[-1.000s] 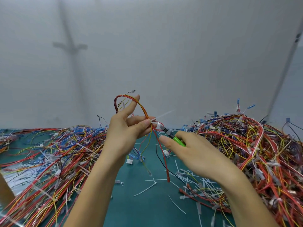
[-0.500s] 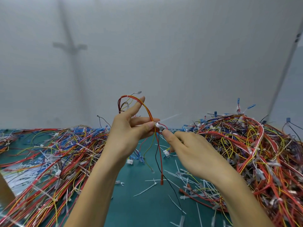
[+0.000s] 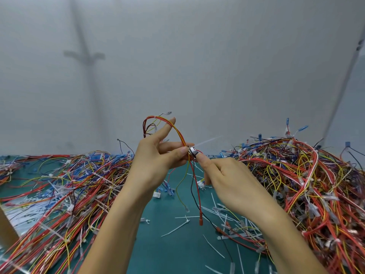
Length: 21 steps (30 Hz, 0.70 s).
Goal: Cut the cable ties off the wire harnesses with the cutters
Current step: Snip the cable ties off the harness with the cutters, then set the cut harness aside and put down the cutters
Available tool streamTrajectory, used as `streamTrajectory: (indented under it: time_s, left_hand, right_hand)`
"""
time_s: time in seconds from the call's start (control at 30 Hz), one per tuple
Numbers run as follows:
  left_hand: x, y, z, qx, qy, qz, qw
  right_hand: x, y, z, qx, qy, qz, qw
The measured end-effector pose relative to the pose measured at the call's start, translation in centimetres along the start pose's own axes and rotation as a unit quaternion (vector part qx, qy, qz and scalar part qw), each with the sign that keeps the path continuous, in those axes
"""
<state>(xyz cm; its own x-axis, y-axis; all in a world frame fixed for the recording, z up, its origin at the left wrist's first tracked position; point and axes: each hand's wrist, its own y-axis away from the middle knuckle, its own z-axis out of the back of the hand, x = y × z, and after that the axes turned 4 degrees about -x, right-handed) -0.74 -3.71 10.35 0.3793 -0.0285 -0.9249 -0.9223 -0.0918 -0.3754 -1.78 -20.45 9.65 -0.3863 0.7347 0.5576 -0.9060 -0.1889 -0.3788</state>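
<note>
My left hand (image 3: 156,163) holds a small wire harness (image 3: 177,133) of red, yellow and black wires up in front of me, pinching it between thumb and fingers, index finger raised. Loose wire ends hang down to the green table. My right hand (image 3: 229,182) grips the cutters, whose metal jaws (image 3: 192,150) sit at the bundle right by my left fingertips. Its handles are hidden in my palm. A white cable tie (image 3: 207,141) sticks out to the right from that spot.
A big heap of tied harnesses (image 3: 308,184) fills the right side. Another spread of harnesses (image 3: 59,190) covers the left. Cut white ties (image 3: 223,216) litter the green table (image 3: 167,254) between them. A grey wall stands behind.
My right hand has closed in on the bundle, so the green handle seen a second ago is now hidden. The jaws now sit on the tie. The harness rose slightly.
</note>
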Motion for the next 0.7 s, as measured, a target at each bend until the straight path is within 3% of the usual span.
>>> streamTrajectory:
  time_s: [0.3, 0.53, 0.7]
  left_hand:
    - [0.1, -0.1, 0.2, -0.003, -0.006, 0.004, 1.000]
    - [0.2, -0.5, 0.8, -0.064, -0.040, -0.002, 0.997]
    - [-0.1, -0.7, 1.5, -0.111, -0.035, 0.012, 0.993]
  right_hand:
    - [-0.5, -0.3, -0.3, -0.011, -0.037, 0.000, 0.999]
    - [-1.7, -1.0, 0.2, -0.041, -0.101, -0.049, 0.993]
    - [-4.0, -1.4, -0.8, 0.000, 0.064, -0.084, 0.994]
